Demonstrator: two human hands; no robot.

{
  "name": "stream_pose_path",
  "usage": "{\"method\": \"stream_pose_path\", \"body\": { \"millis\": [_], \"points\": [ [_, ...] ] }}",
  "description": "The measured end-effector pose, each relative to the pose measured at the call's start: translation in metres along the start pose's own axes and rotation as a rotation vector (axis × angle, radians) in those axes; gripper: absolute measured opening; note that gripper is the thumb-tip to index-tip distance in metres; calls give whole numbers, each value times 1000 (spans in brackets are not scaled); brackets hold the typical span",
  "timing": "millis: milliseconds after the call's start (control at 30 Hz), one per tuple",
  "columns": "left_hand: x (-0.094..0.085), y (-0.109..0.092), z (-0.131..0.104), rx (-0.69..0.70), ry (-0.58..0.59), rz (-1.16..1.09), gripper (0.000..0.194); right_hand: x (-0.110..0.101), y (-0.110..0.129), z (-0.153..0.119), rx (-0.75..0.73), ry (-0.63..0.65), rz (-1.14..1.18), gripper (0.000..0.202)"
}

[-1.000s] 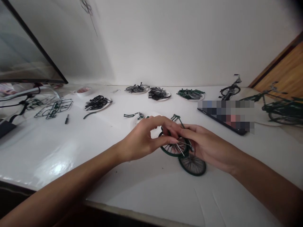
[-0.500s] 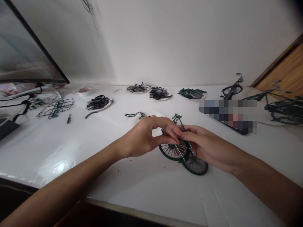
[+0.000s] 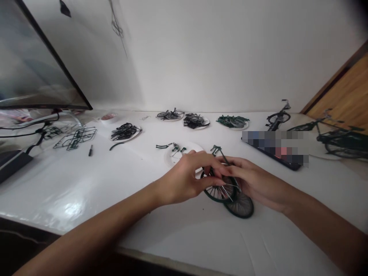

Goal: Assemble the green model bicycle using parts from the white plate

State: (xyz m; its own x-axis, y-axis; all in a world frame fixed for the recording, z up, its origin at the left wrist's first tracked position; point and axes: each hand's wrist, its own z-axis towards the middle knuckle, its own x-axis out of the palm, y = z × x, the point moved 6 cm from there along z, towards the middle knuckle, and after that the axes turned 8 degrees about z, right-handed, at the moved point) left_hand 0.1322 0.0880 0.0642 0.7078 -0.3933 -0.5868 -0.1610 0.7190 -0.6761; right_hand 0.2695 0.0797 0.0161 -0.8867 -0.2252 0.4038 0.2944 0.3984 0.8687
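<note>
A green model bicycle [image 3: 240,206] with two spoked wheels is held low over the white table. My left hand [image 3: 191,176] is closed at the upper part of the nearer wheel, its thumb and fingers pinching a thin silver piece [image 3: 228,193] that lies across the spokes. From the right, my right hand [image 3: 247,178] wraps round the bicycle frame, its fingers partly behind it. Both hands' fingertips meet above the wheel and hide the joint there. Behind my left hand, a white paper plate [image 3: 169,159] bears small green and silver parts.
Plates of dark parts [image 3: 125,131] and green parts [image 3: 233,122] line the back. A phone [image 3: 270,153] and assembled model bicycles [image 3: 342,140] are at the right. Green part frames [image 3: 76,138], a small screwdriver [image 3: 91,150] and a monitor [image 3: 37,57] stand left.
The view has shifted a little, so the table things appear lower. Both hands and the bicycle remain together, with my left hand slightly farther right and the paper plate more exposed.
</note>
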Motion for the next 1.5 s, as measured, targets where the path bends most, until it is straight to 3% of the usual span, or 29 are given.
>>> {"method": "stream_pose_path", "body": {
  "millis": [167, 400, 500, 600, 700, 767, 900, 1100, 1300, 1500],
  "points": [
    [1, -9, -2, 88, 53, 178, 8, -8, -3, 1, 29, 20, 10, 27],
    [3, -18, -8, 140, 51, 183, 10, -16, -10, 2, 83, 99, -26, 28],
    [-5, -24, -20, 96, 13, 202, 17, -12, -9, 1, 106, 151, -2, 28],
    [-27, -26, -40, 23, -136, 210, 26, -6, -5, -2, 128, 184, 25, 30],
    [-51, -21, -63, -85, -286, 214, 21, -5, 2, -3, 108, 155, -6, 37],
    [-60, -12, -77, -219, -301, 206, 17, -4, 6, -3, 84, 136, -69, 37],
    [-59, 2, -98, -371, -276, 189, 20, 2, 5, 3, 83, 135, -213, 33],
    [-42, 19, -115, -327, -195, 339, 34, 23, 1, 15, 126, 253, -586, 41],
    [-40, 33, -125, -308, -192, 439, 31, 54, -1, 27, -18, 330, -946, 39],
    [-36, 28, -120, -235, -156, 613, 30, 67, 11, 23, -371, 204, -1137, 33]
  ]
}}
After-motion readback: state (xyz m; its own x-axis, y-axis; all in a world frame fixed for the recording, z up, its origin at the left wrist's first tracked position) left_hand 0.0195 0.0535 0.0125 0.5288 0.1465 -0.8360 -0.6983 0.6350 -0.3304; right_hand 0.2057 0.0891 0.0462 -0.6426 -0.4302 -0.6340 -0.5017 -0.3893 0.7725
